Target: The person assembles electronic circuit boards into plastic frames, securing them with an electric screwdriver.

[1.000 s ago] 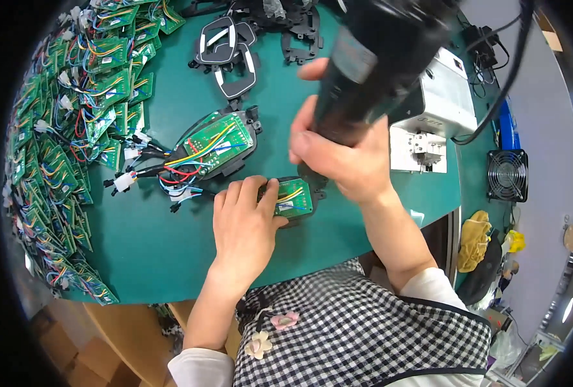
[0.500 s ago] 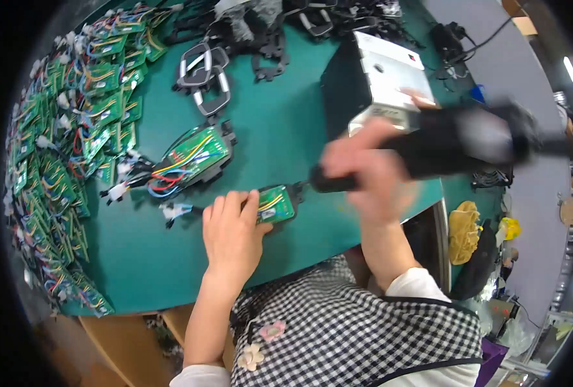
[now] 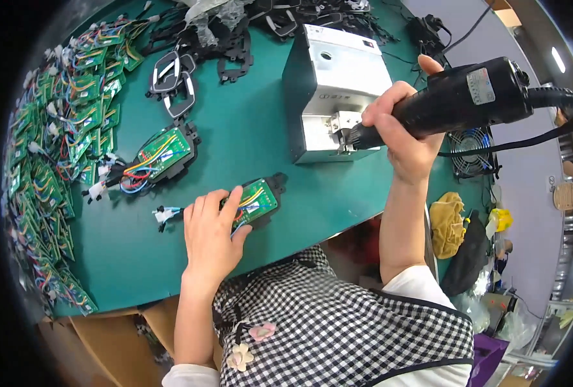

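My left hand (image 3: 212, 232) rests on the table and grips a green circuit board (image 3: 258, 198) set in a black plastic frame. Its fingers and thumb cover the board's left end, and a bundle of leads with a white connector (image 3: 164, 216) sticks out beyond them. In my right hand (image 3: 406, 132) is a black electric screwdriver (image 3: 467, 100), fingers wrapped round its front. The driver's nose meets the front pickup of a silver and black screw feeder (image 3: 348, 68); the tip itself is hidden there. A second framed board (image 3: 167, 155) lies beyond my left hand.
Many wired circuit boards (image 3: 87, 116) are heaped along the left side. Black and silver plastic frames (image 3: 170, 80) lie at the back, near crumpled clear plastic (image 3: 212, 13). The screwdriver's thick cable (image 3: 557, 97) loops on the right, above a small fan (image 3: 470, 148).
My right hand has carried the screwdriver from beside the held board up and away to the screw feeder. My left hand stays on the board. The whole view has shifted slightly.
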`<state>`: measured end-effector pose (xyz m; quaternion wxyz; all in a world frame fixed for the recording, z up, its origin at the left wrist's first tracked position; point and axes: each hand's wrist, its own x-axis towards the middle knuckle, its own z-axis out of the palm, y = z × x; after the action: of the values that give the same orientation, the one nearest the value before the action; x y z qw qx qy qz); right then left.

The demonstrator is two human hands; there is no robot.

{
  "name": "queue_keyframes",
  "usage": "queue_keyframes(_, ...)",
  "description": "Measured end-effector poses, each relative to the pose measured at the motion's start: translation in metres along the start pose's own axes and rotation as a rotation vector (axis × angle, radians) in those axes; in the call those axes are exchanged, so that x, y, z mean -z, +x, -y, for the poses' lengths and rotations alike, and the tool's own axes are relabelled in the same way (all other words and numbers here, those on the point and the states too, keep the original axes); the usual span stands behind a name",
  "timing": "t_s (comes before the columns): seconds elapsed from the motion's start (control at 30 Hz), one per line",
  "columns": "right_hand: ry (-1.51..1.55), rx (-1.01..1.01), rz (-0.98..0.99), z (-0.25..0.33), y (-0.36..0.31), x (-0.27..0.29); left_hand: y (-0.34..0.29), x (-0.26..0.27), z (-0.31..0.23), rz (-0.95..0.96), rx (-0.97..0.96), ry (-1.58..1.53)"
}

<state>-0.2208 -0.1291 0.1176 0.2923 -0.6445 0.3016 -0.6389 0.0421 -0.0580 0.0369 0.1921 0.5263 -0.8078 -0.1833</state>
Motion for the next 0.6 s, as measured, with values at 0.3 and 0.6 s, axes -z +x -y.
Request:
queue_keyframes(0.3, 0.159, -0.080, -0.255, 0.005, -0.032, -0.028, -0.004, -0.011, 0.008, -0.104, -0.005, -0.028)
queue_keyframes(0.6, 0.169, -0.272, -0.118, -0.011, -0.067, -0.086, -0.002, -0.010, 0.005, -0.095, 0.034, -0.068)
